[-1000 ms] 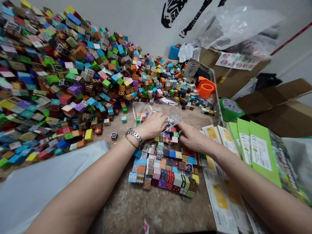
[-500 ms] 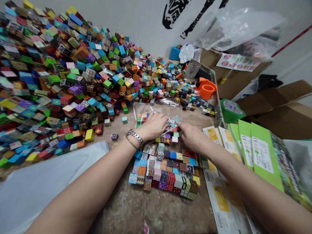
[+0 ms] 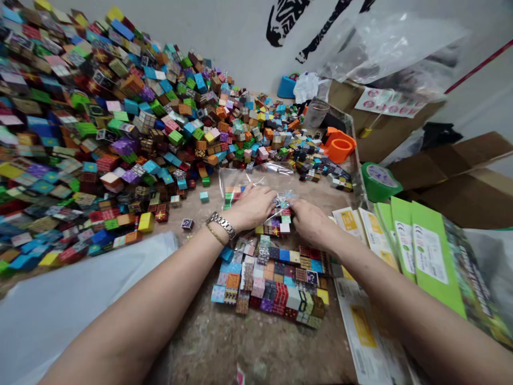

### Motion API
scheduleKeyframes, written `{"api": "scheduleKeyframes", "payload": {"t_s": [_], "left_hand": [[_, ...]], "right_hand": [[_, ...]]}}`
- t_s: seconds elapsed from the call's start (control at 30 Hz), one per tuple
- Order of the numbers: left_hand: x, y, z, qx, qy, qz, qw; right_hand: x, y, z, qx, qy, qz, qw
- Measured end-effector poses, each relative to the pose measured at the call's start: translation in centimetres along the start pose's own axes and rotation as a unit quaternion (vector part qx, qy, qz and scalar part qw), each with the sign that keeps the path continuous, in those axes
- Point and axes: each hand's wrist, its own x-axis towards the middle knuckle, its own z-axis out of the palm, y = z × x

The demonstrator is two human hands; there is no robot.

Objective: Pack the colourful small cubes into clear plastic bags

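A clear plastic bag with patterned cubes in it lies at the middle of the table. My left hand rests on the bag and its cubes, palm down, a metal watch at the wrist; its fingers are partly hidden. At the bag's right side my right hand is closed, its fingertips pinching the bag's edge. Just below both hands, rows of patterned cubes lie packed side by side on the brown table.
A tall heap of loose cubes fills the left and back. Clear plastic sheets lie front left. Green packets, label sheets, a green tape roll and an orange tape dispenser stand right.
My right hand has shifted slightly left along the bag's edge. My left hand stays nearly where it was on the bag.
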Motion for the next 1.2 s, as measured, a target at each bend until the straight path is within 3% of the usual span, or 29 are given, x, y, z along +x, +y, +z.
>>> {"api": "scheduleKeyframes", "payload": {"t_s": [0.23,0.7,0.9,1.1,1.2], "left_hand": [[0.1,-0.3,0.5,0.016,0.008,0.003,1.0],[0.1,-0.3,0.7,0.008,0.018,0.004,1.0],[0.1,-0.1,0.3,0.004,0.01,-0.003,1.0],[0.2,-0.3,0.6,0.003,0.014,0.015,1.0],[0.3,-0.3,0.6,0.01,0.015,0.012,1.0]], "right_hand": [[0.3,0.5,0.0,0.077,-0.014,-0.034,0.996],[-2.7,-0.1,0.0,-0.006,0.059,-0.003,0.998],[-3.8,0.9,0.1,-0.073,0.142,-0.073,0.984],[-4.5,1.9,-0.1,-0.193,0.26,-0.093,0.942],[-4.2,2.2,0.1,-0.194,0.26,-0.086,0.942]]}}
